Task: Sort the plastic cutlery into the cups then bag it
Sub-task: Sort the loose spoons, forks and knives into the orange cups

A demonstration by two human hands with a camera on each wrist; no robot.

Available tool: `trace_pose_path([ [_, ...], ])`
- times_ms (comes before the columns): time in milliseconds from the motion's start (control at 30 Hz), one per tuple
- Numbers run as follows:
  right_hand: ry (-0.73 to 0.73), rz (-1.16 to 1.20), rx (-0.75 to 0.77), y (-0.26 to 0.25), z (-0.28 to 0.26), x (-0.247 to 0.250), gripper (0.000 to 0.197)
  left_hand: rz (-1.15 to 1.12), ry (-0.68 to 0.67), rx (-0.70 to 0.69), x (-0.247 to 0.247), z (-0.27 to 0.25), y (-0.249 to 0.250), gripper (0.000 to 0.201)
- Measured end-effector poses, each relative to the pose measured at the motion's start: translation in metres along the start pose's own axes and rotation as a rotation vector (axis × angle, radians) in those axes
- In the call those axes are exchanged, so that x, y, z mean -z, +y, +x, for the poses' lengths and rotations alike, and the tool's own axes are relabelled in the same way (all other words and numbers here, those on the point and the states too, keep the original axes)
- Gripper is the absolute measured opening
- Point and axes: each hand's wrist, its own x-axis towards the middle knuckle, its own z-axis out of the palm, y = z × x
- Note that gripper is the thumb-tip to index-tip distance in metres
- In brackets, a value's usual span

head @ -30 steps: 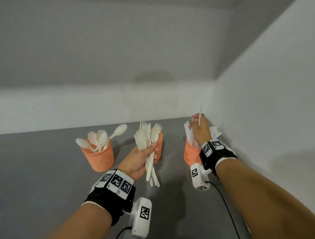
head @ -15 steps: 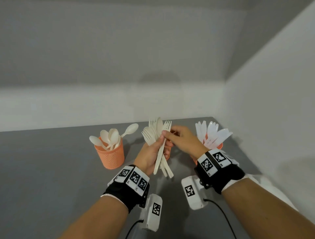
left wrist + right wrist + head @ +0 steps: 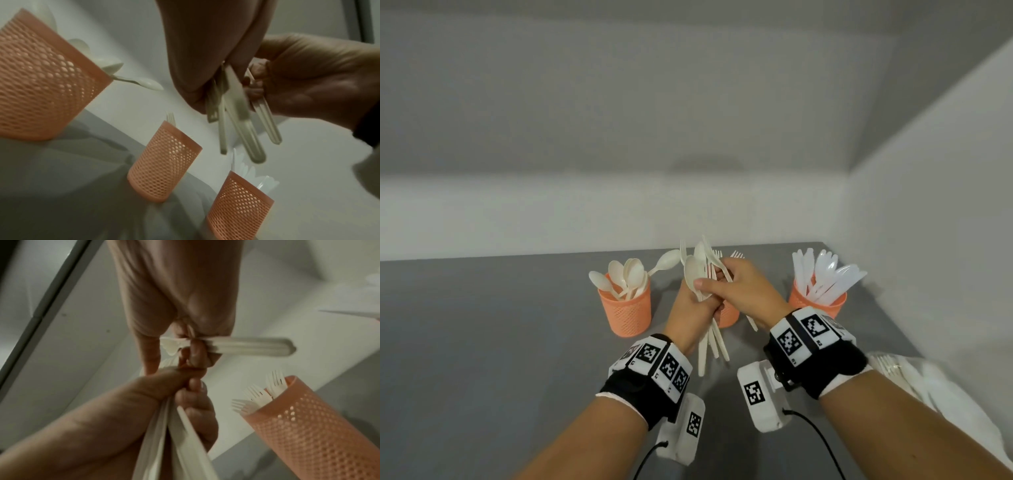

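My left hand (image 3: 690,308) grips a bundle of white forks and spoons (image 3: 710,342) upright above the grey table. My right hand (image 3: 729,284) reaches across the top of the bundle and pinches one white cutlery piece (image 3: 257,347) that sticks out sideways; its head is hidden by the fingers. Three orange mesh cups stand in a row behind. The left cup (image 3: 625,311) holds spoons, the middle cup (image 3: 308,426) holds forks and is mostly hidden by my hands in the head view, and the right cup (image 3: 818,301) holds knives. The bundle's handles (image 3: 236,121) hang below the left fist.
A white plastic bag (image 3: 928,387) lies on the table (image 3: 482,342) at the right, beside my right forearm. White walls close the table at the back and the right. Bare grey table surface stretches to the left of the spoon cup.
The right hand left the knife cup, moved left to the bundle and took hold of one piece. The left hand kept its hold on the bundle.
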Motion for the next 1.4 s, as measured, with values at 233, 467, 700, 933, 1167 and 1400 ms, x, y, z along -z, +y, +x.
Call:
trace_pose_path([
  [233, 0.021, 0.301, -0.1, -0.004, 0.001, 0.001, 0.023, -0.117, -0.169, 0.092, 0.014, -0.011, 0.011, 0.014],
  [467, 0.23, 0.556, 0.081, -0.018, 0.006, 0.012, 0.02, -0.245, -0.038, 0.229, 0.025, -0.012, 0.005, 0.029],
  [700, -0.024, 0.126, 0.01, -0.001, -0.001, -0.012, 0.015, -0.014, -0.088, 0.033, 0.027, -0.017, 0.008, 0.016],
  [933, 0.03, -0.025, 0.016, 0.002, 0.0, -0.014, 0.02, 0.126, -0.085, 0.006, 0.029, -0.018, 0.0, 0.033],
  [1167, 0.08, -0.026, 0.05, 0.004, 0.002, -0.008, 0.024, 0.106, -0.076, 0.045, 0.039, -0.02, -0.005, 0.015],
  [1400, 0.16, -0.169, 0.044, 0.013, 0.009, -0.017, 0.019, 0.16, -0.119, 0.037, 0.036, -0.021, -0.004, 0.013],
])
